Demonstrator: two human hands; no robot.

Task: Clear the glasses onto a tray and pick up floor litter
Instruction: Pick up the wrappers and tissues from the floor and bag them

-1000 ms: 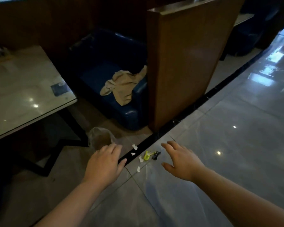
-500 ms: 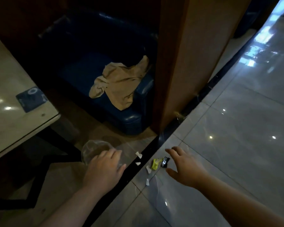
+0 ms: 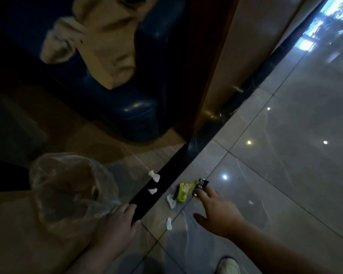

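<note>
Here the grey tiled floor [image 3: 285, 155] takes up the right side of the view, glossy and dotted with reflected ceiling lights, and a black strip [image 3: 166, 175] runs diagonally across it from lower left to upper right. Left of the strip the floor is a warmer brown. A tall wooden partition [image 3: 236, 56] stands along the strip, and behind it sits a blue upholstered seat [image 3: 127, 111] with a crumpled beige cloth [image 3: 103, 46] lying on its cushion.

At the lower left a clear plastic bag [image 3: 67, 186] bulges open on the brown floor. The left hand [image 3: 117, 224] rests at the bag's near edge, fingers curled onto the film; the blur hides whether its grip is actually closed on the plastic, so I cannot tell. The right hand [image 3: 216, 212] reaches out over the grey tiles, fingers spread and its grip open, the fingertips at a small black wrapper [image 3: 202, 183].

The litter lies clustered near the strip, between the two hands. A yellow-green wrapper [image 3: 182, 192] sits just beside the black one. White paper scraps are scattered around: one scrap [image 3: 154, 176] at the far edge of the strip, another [image 3: 152, 190] on the strip itself, a third [image 3: 170, 201] touching the yellow-green wrapper, and a fourth [image 3: 168, 223] nearer the person. The toe of a pale shoe [image 3: 227, 265] shows at the bottom edge.
</note>
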